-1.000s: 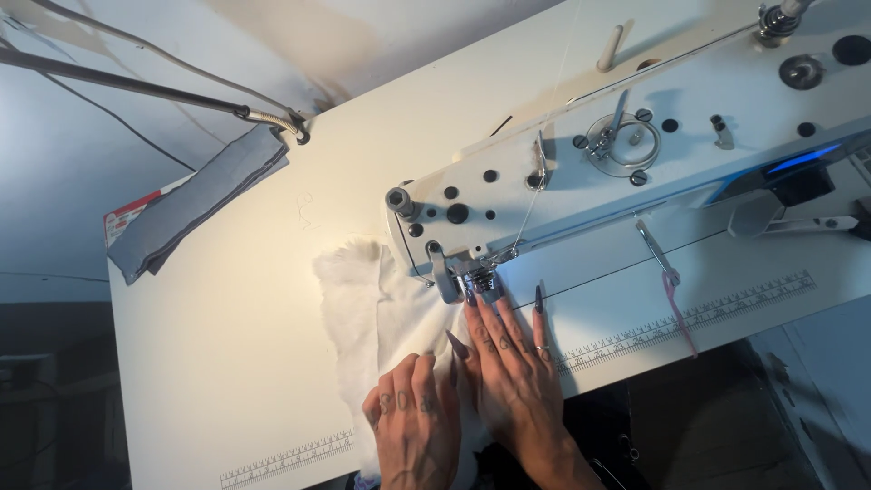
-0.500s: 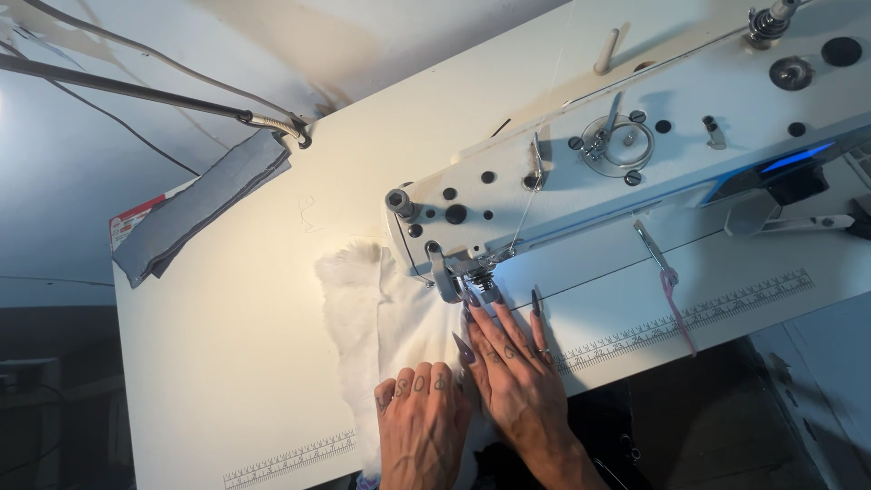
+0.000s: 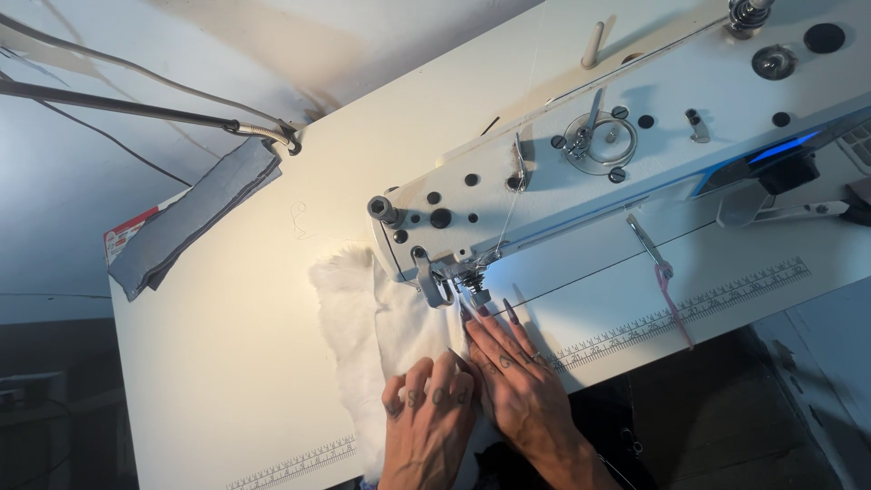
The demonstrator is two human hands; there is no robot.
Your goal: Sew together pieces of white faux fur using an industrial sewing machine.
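Both hands lie palm-down on a piece of white fabric, gripping nothing. The right hand has its fingers stretched out flat and slightly spread, tips just beside the presser foot of the sewing machine. The left hand sits touching it on the left, fingers curled under at the knuckles and pressing the cloth down.

The fabric spreads left from under the needle area and hangs over the near edge of the white worktop. Printed ruler strips run along that near edge. A pink-handled tool lies on the machine bed, right of the hands. Well apart at the far left, a folded grey cloth piece rests at the worktop's edge, under a metal lamp arm. Beyond is a pale wall; dark floor shows below the worktop.
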